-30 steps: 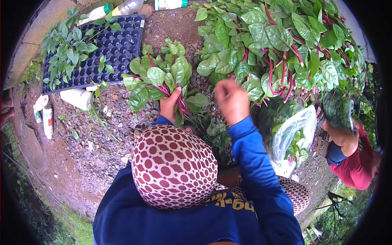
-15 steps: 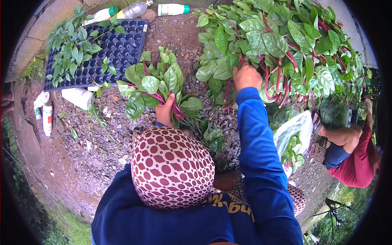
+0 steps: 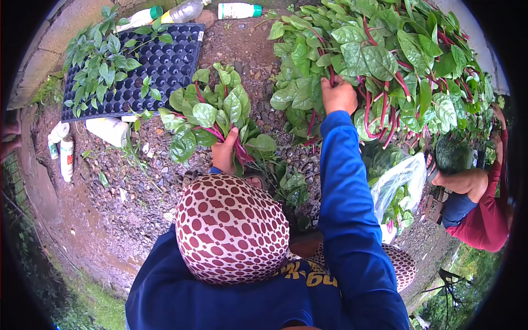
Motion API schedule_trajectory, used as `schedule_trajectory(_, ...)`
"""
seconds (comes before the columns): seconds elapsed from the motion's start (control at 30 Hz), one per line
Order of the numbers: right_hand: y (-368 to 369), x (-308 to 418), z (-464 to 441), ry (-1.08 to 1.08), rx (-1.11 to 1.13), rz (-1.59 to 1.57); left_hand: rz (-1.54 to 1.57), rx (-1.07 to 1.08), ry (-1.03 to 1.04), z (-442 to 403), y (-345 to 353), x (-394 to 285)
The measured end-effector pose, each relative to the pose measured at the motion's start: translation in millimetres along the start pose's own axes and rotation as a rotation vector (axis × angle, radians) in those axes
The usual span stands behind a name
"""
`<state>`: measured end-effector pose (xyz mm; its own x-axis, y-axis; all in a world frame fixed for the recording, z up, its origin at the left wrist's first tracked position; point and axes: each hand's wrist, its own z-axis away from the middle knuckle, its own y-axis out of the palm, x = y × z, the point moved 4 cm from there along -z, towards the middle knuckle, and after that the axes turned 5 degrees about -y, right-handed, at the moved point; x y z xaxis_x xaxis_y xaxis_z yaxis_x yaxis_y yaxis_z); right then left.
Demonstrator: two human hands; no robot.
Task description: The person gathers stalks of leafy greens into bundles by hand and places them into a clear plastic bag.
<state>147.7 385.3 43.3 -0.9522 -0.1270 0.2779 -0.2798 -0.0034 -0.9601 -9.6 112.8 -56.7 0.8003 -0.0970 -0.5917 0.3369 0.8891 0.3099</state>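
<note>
My left hand [image 3: 224, 152] is closed around the purple-red stems of a bunch of Malabar spinach [image 3: 205, 114], its broad green leaves fanning out away from me. At the near edge of a big heap of Malabar spinach [image 3: 379, 60], my right hand [image 3: 339, 96] has its fingers curled around a red stem [image 3: 331, 75]. Leaves hide the fingertips, so how many stems it grips cannot be made out. Loose red stems hang down just right of that hand. Below my left wrist is my knee [image 3: 231, 228] in patterned cloth.
A black seedling tray [image 3: 159, 69] with green seedlings [image 3: 104, 71] lies at upper left, bottles [image 3: 239, 10] around it. A clear plastic bag [image 3: 399, 181] holding greens stands right of my right arm. Another person [image 3: 478, 220] sits at far right by the heap. Wet gravel [image 3: 132, 181] covers the ground.
My right hand has shifted slightly up and right along the heap's edge, its fingers still at a stem. The left hand keeps its bunch. The other person's arm at right has moved.
</note>
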Motion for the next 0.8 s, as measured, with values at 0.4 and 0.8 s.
schedule_trajectory(0.4,43.1,53.8,176.5,-0.698,0.138,-0.357,0.127,0.433,-0.144,-11.9,28.7,23.5)
schedule_trajectory(0.8,74.0,89.1,-18.9,0.123,0.447,-0.749,0.045,0.221,0.136,-19.9,15.4,27.4)
